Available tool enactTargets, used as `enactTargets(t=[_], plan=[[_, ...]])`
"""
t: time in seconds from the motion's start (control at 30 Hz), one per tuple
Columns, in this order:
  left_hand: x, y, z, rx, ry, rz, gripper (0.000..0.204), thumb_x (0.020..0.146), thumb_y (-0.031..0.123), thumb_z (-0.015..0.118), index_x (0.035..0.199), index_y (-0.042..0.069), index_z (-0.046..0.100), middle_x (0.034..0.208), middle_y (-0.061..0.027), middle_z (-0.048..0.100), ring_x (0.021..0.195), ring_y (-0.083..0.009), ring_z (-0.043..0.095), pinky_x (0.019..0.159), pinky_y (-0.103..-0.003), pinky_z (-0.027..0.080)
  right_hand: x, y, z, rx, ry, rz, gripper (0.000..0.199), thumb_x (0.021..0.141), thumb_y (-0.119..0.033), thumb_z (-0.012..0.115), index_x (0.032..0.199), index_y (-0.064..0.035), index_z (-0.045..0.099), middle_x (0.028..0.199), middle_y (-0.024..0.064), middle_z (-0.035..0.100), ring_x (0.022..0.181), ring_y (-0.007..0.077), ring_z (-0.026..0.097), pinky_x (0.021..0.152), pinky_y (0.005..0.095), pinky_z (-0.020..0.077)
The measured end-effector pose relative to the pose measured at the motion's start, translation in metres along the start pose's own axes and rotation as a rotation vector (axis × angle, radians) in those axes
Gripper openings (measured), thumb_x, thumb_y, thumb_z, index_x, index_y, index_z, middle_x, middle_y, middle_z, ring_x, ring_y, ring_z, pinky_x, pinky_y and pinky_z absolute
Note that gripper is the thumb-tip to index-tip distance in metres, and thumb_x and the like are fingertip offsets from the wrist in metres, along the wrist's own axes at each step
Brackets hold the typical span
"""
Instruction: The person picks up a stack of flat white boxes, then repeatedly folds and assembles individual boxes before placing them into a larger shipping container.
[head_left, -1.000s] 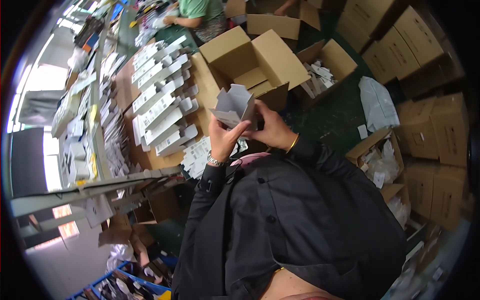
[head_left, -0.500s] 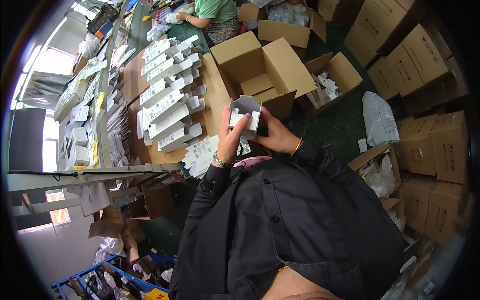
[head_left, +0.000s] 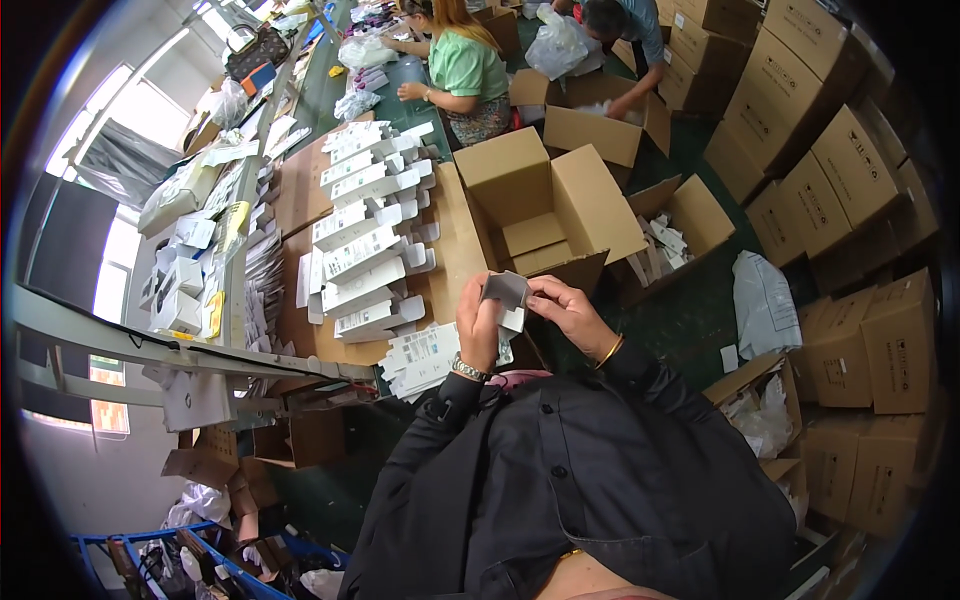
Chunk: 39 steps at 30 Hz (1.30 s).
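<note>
In front of my chest is a small white carton, its grey inner side partly showing. My left hand is closed around its left side, with a watch on that wrist. The fingers of my right hand pinch the carton's right edge near a raised flap. Just left of my hands, flat white cartons lie in an overlapping pile on the table's near edge. Beyond them, several formed white cartons lie side by side, end flaps standing open. My fingers hide part of the held carton.
A large open cardboard box stands beyond my hands, right of the brown table. Another open box holds white pieces. Stacked brown cartons line the right. Two co-workers are at the far end. A metal frame crosses the left.
The view has tilted up, showing more of the co-workers. The carton has turned in my hands. My right hand has shifted from under the carton to its upper right edge.
</note>
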<state>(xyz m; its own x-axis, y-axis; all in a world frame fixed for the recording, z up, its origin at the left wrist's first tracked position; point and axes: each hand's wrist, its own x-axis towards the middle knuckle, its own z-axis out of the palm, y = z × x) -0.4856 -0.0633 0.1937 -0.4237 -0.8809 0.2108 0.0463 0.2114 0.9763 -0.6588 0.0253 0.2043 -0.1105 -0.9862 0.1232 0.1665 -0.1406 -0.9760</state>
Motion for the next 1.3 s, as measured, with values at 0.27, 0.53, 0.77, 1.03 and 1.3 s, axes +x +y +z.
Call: enactTargets(t=[0.27, 0.53, 0.77, 1.03, 1.3], plan=[[0.0, 0.008, 0.014, 0.534, 0.032, 0.366, 0.033, 0.093, 0.011, 0.056, 0.123, -0.001, 0.062, 0.112, -0.016, 0.065, 0.098, -0.0326, 0.062, 0.09, -0.037, 0.049, 0.007, 0.03, -0.002, 0.001, 0.171, 0.103, 0.016, 0.094, 0.0, 0.062, 0.11, -0.0009, 0.066, 0.09, -0.0035, 0.066, 0.072, 0.0032, 0.06, 0.061, 0.0203, 0.0463], [-0.001, 0.036, -0.002, 0.386, -0.276, 0.443, 0.082, 0.077, 0.036, 0.089, 0.142, 0.007, 0.047, 0.12, -0.0178, 0.062, 0.109, -0.0414, 0.061, 0.095, -0.046, 0.05, 0.004, 0.018, -0.015, 0.105, 0.239, 0.051, 0.033, 0.089, 0.008, 0.059, 0.12, -0.0006, 0.064, 0.103, 0.0026, 0.07, 0.094, 0.0111, 0.067, 0.083, 0.0255, 0.0537], [0.002, 0.039, -0.005, 0.585, -0.45, 0.417, 0.093, 0.068, 0.043, 0.094, 0.144, 0.014, 0.047, 0.125, -0.0194, 0.06, 0.107, -0.0418, 0.064, 0.087, -0.047, 0.055, 0.002, 0.014, -0.013, 0.167, 0.236, 0.076, 0.035, 0.09, 0.008, 0.058, 0.123, -0.0005, 0.063, 0.109, 0.0037, 0.07, 0.1, 0.0112, 0.067, 0.088, 0.0258, 0.053], [-0.001, 0.038, -0.004, 0.632, -0.428, 0.511, 0.081, 0.068, 0.037, 0.095, 0.133, 0.013, 0.053, 0.118, -0.0171, 0.06, 0.1, -0.04, 0.064, 0.082, -0.045, 0.055, 0.001, 0.008, -0.009, 0.151, 0.206, 0.081, 0.035, 0.094, 0.005, 0.06, 0.129, 0.0, 0.06, 0.111, 0.0045, 0.069, 0.1, 0.0109, 0.067, 0.09, 0.0259, 0.0531], [-0.007, 0.019, -0.01, 0.466, -0.336, 0.335, 0.07, 0.067, 0.027, 0.096, 0.117, 0.007, 0.05, 0.111, -0.0152, 0.061, 0.094, -0.037, 0.065, 0.081, -0.04, 0.055, -0.004, -0.012, -0.002, -0.17, 0.035, -0.113, 0.025, 0.101, -0.001, 0.062, 0.125, 0.0001, 0.065, 0.117, 0.0069, 0.067, 0.095, 0.0099, 0.066, 0.083, 0.0236, 0.0534]])
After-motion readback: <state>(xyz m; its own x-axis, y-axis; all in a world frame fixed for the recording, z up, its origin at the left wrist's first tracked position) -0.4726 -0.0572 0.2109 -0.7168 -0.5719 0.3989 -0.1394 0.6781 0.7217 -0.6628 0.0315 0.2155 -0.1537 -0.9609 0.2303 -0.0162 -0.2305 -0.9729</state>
